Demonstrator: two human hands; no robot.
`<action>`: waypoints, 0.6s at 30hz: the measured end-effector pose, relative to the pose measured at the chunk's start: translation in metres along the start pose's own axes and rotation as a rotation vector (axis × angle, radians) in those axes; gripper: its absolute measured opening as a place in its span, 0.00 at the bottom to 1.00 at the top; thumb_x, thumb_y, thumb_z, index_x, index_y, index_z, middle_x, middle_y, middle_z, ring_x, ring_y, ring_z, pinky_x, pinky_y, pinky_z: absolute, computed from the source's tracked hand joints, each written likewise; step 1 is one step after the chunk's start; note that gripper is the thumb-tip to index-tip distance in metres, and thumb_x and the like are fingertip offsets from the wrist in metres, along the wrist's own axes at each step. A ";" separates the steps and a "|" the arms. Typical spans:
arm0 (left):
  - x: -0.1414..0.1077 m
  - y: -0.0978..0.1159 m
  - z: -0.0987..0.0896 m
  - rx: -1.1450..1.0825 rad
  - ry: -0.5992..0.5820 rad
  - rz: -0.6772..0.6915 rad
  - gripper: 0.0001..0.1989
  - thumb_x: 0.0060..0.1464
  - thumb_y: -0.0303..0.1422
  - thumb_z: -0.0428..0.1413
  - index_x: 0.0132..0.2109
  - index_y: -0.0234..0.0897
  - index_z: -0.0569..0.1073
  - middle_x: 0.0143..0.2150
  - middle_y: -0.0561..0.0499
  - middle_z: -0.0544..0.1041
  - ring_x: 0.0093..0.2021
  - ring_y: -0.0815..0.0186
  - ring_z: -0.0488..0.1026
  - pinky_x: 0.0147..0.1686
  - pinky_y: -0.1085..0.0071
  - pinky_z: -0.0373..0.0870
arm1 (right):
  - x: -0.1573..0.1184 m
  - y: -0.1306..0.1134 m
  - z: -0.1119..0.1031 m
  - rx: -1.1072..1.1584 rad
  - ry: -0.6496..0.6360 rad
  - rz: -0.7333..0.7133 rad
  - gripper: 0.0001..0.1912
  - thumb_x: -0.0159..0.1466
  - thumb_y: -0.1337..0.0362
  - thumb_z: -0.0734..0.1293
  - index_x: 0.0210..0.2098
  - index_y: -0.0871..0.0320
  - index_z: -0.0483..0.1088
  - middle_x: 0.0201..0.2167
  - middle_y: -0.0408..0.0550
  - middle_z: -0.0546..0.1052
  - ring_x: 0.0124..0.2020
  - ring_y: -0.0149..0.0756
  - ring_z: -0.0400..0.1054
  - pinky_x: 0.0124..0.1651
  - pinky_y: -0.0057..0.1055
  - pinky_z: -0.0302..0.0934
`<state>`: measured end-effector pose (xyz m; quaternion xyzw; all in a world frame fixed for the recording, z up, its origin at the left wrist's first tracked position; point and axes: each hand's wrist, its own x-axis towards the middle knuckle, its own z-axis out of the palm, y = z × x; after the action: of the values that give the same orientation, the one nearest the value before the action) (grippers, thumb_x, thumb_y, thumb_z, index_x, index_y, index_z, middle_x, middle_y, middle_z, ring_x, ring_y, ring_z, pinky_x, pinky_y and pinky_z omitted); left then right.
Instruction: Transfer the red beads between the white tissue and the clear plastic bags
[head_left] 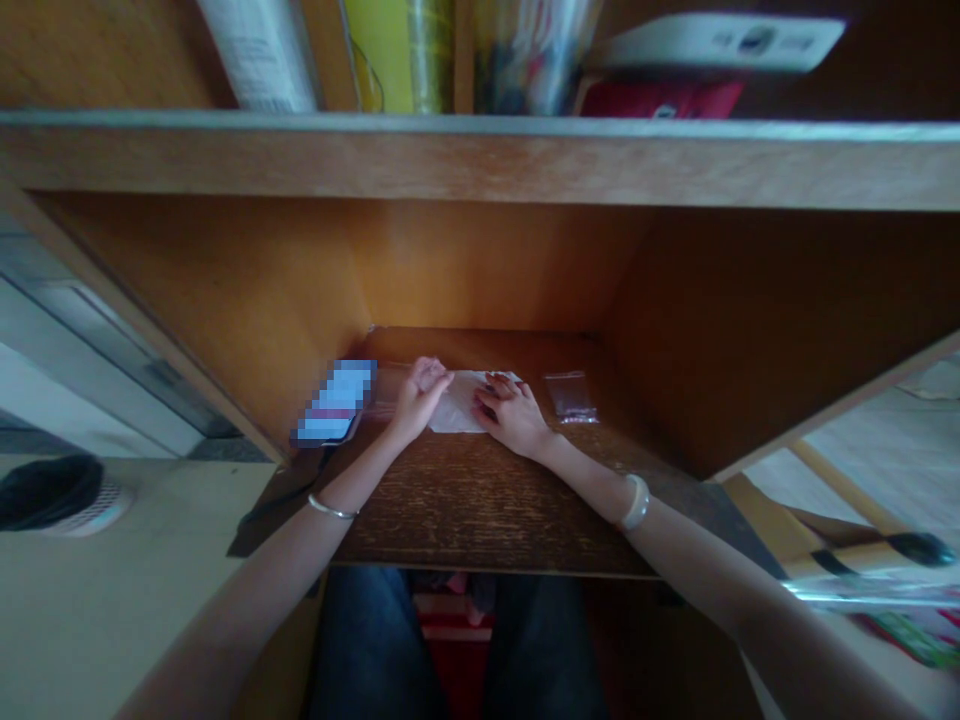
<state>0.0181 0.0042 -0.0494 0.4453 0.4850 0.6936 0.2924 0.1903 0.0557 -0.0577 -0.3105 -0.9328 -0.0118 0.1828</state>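
A white sheet (459, 412), thin like paper or tissue, lies on the dark wooden desktop between my hands. My left hand (420, 395) is at its left edge with the fingers curled in; what they hold, if anything, is too blurred to make out. Over the sheet's right part rests my right hand (516, 415), its fingers spread and bent, nothing plainly gripped. Clear plastic (388, 388) lies flat just left of my left hand. To the right of my right hand is a small clear plastic bag (571, 398).
A phone (335, 402) with a lit screen leans at the desk's left side, a cable near it. Side walls enclose the desk (480, 510); a shelf edge (480, 165) with several items crosses above. A lined bin (56, 495) stands on the floor at left.
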 end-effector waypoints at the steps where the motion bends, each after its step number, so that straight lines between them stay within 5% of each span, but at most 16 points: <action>1: 0.000 0.000 0.000 -0.011 0.006 0.012 0.13 0.42 0.36 0.62 0.33 0.39 0.66 0.32 0.54 0.71 0.31 0.69 0.71 0.31 0.73 0.70 | 0.000 0.000 -0.001 0.008 -0.002 -0.008 0.17 0.66 0.58 0.59 0.49 0.57 0.72 0.59 0.58 0.66 0.60 0.50 0.56 0.58 0.49 0.50; 7: -0.002 -0.001 0.001 -0.011 -0.033 0.027 0.13 0.40 0.35 0.63 0.34 0.39 0.68 0.34 0.53 0.71 0.35 0.68 0.71 0.33 0.73 0.70 | 0.000 -0.002 -0.001 0.087 0.032 -0.055 0.12 0.66 0.62 0.61 0.43 0.50 0.76 0.53 0.48 0.72 0.58 0.45 0.60 0.58 0.47 0.50; 14: -0.006 0.004 0.000 0.122 -0.069 0.110 0.12 0.43 0.34 0.62 0.35 0.38 0.69 0.33 0.52 0.72 0.37 0.66 0.71 0.43 0.68 0.68 | 0.000 -0.003 0.002 0.099 0.043 -0.031 0.14 0.65 0.59 0.62 0.48 0.50 0.74 0.56 0.52 0.69 0.59 0.49 0.58 0.56 0.49 0.50; 18: -0.007 0.005 0.000 0.175 -0.121 0.136 0.11 0.45 0.34 0.61 0.37 0.39 0.69 0.32 0.53 0.72 0.36 0.65 0.71 0.44 0.67 0.67 | 0.001 -0.001 0.005 0.169 0.064 -0.043 0.11 0.64 0.61 0.64 0.42 0.48 0.76 0.54 0.48 0.72 0.59 0.47 0.58 0.57 0.49 0.50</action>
<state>0.0211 -0.0037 -0.0469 0.5420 0.4939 0.6385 0.2335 0.1871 0.0567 -0.0618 -0.2732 -0.9306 0.0529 0.2377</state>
